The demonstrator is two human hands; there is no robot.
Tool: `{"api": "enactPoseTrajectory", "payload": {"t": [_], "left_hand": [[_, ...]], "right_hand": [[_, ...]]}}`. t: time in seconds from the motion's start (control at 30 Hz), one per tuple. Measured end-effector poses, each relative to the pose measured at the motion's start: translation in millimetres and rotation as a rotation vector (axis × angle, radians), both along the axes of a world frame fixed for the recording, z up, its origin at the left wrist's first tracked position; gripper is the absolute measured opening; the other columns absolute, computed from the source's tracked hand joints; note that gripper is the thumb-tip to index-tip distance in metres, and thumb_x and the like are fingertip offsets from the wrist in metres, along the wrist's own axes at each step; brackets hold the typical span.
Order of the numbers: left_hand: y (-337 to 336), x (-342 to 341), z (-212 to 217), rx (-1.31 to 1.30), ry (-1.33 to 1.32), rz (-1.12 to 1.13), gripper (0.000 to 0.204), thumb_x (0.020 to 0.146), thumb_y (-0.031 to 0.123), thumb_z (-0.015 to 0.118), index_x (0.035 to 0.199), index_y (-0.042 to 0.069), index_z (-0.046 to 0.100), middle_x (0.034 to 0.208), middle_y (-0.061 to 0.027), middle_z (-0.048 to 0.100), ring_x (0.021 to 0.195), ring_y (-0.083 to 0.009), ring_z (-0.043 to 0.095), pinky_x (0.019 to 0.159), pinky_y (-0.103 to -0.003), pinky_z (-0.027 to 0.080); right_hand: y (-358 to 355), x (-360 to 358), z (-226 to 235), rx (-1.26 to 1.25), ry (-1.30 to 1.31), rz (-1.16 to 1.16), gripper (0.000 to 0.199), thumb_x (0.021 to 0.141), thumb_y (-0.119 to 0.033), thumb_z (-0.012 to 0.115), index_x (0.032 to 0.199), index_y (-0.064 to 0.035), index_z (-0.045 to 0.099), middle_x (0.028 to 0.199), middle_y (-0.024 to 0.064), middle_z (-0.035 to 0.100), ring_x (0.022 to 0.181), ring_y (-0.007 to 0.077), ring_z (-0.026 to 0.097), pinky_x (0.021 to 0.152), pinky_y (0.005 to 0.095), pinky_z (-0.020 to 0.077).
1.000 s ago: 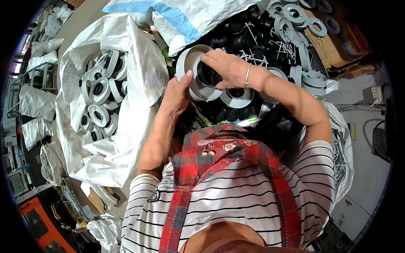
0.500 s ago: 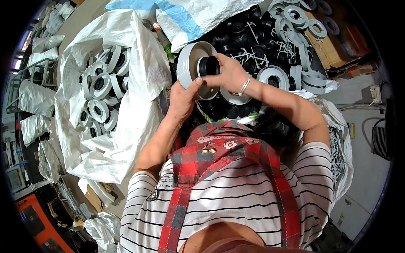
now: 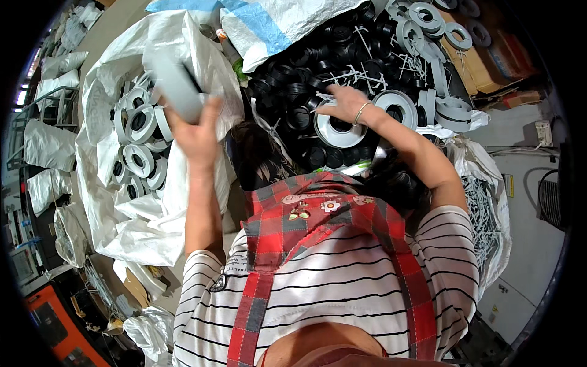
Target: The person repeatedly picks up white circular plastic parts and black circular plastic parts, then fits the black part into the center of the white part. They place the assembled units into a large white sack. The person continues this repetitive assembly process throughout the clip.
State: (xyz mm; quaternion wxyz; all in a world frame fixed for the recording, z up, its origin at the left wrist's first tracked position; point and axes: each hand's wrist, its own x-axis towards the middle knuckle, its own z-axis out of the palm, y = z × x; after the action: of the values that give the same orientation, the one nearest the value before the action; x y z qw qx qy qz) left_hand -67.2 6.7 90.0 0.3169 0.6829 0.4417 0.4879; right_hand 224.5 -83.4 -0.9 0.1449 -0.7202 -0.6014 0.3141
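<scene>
My left hand [image 3: 197,136] grips a wide grey plastic ring [image 3: 174,82], smeared by motion, above the near side of a white woven sack [image 3: 101,183]. Inside the sack lie several grey rings with black inserts [image 3: 143,124]. Over on the right, my right hand [image 3: 347,105], a bracelet at its wrist, has its thumb and fingers apart. It is over the upper edge of another grey flanged ring [image 3: 330,138], which rests on a heap of black ribbed plastic caps [image 3: 298,92]. Whether its fingertips touch the ring, I cannot tell.
Thin white plastic sticks [image 3: 361,79] are strewn over the black caps. More grey rings [image 3: 426,17] are piled at the far right beside a cardboard box [image 3: 507,67]. A sack of grey sticks [image 3: 486,226] stands at my right. A blue-and-white sack [image 3: 269,30] lies at the back.
My left hand has carried the grey ring from the middle leftward over the white sack. My right hand has come off that ring and is now at the flanged ring on the heap.
</scene>
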Motion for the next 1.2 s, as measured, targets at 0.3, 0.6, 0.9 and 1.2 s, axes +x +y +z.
{"api": "enactPoseTrajectory", "payload": {"t": [0.3, 0.6, 0.9, 1.2], "left_hand": [[-25, 42, -66, -0.731, -0.282, -0.287, 0.072, 0.082, 0.018, 0.067, 0.135, -0.01, 0.027, 0.135, -0.0191, 0.039, 0.123, -0.0225, 0.039, 0.104, -0.031, 0.029], [-38, 73, -79, -1.08, -0.363, -0.349, 0.024, 0.084, 0.019, 0.061, 0.094, -0.003, 0.059, 0.085, -0.0114, 0.064, 0.078, -0.0193, 0.062, 0.071, -0.034, 0.051], [-24, 70, -79, -1.025, -0.658, -0.3, 0.029, 0.09, 0.023, 0.056, 0.107, -0.001, 0.055, 0.097, -0.0075, 0.061, 0.088, -0.0163, 0.059, 0.08, -0.031, 0.048], [-48, 75, -59, -1.087, -0.587, -0.586, 0.038, 0.091, 0.025, 0.054, 0.117, -0.002, 0.048, 0.108, -0.0102, 0.058, 0.094, -0.018, 0.059, 0.082, -0.034, 0.05]], "right_hand": [[-10, 26, -53, -0.212, -0.238, 0.008, 0.055, 0.068, -0.037, 0.068, 0.098, 0.0066, 0.053, 0.096, 0.0275, 0.061, 0.094, 0.0361, 0.06, 0.084, 0.039, 0.048], [63, 40, -80, 0.309, -0.377, -0.094, 0.045, 0.082, -0.045, 0.057, 0.091, -0.0021, 0.066, 0.101, 0.0192, 0.061, 0.1, 0.0331, 0.055, 0.083, 0.0416, 0.046], [25, -25, -24, 0.714, 0.048, 0.131, 0.021, 0.074, -0.022, 0.067, 0.08, -0.0009, 0.067, 0.123, 0.0231, 0.051, 0.117, 0.0359, 0.047, 0.096, 0.0411, 0.0369], [-16, -30, 53, 0.393, 0.01, 0.139, 0.075, 0.06, -0.017, 0.078, 0.125, -0.0049, 0.042, 0.112, 0.0191, 0.041, 0.102, 0.0336, 0.047, 0.088, 0.0338, 0.0434]]}}
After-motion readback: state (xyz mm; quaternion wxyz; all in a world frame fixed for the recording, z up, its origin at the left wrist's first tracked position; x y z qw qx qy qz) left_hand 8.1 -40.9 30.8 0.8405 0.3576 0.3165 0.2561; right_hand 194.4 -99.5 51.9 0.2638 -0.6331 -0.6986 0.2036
